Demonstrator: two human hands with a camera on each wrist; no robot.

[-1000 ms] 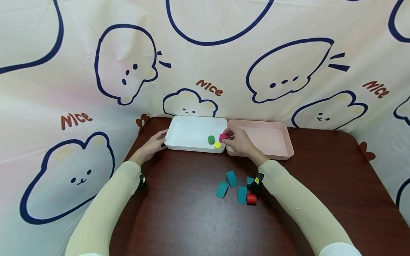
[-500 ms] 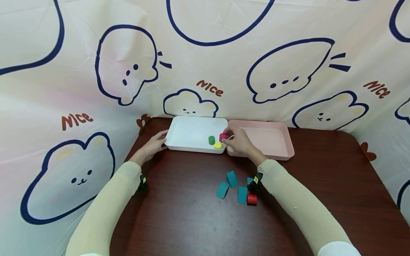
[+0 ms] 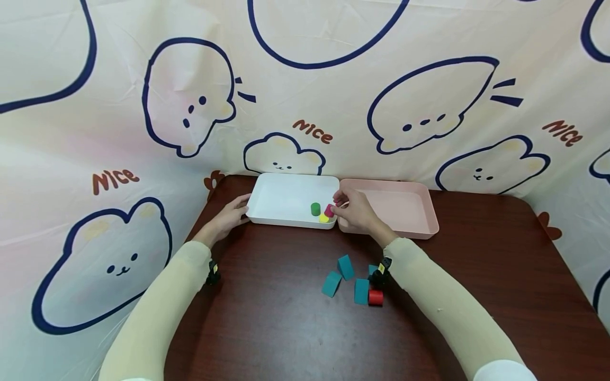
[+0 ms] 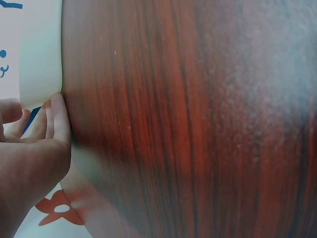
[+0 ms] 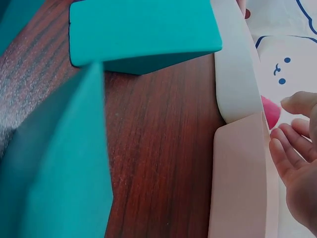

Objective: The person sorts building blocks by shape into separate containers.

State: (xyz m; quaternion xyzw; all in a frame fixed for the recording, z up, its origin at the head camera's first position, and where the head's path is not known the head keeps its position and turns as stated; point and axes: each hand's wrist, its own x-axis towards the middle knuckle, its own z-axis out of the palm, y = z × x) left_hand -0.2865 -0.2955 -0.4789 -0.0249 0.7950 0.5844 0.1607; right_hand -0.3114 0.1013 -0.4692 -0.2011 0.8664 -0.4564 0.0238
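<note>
In the head view my left hand (image 3: 231, 215) is at the left end of the white tray (image 3: 286, 222). Its fingertips touch the end wall, as the left wrist view also shows. My right hand (image 3: 355, 209) is over the seam between the white tray and the pink tray (image 3: 410, 232). A magenta block (image 3: 329, 210) leans beside its fingertips, against a yellow block (image 3: 324, 218) in the white tray's front right corner. A green cylinder (image 3: 315, 209) stands just left of them. In the right wrist view, thumb and fingers are spread apart, with the magenta block (image 5: 271, 111) beyond their tips.
On the dark wooden table (image 3: 267, 317), in front of the trays, lie several teal blocks (image 3: 331, 284) and a red cylinder (image 3: 375, 297). The right wrist is above some of them. A patterned cloth (image 3: 343, 106) hangs behind the table.
The magenta block has tipped and dropped slightly out of my right fingers toward the yellow block; the fingers have spread a little. My left hand stays at the tray's end.
</note>
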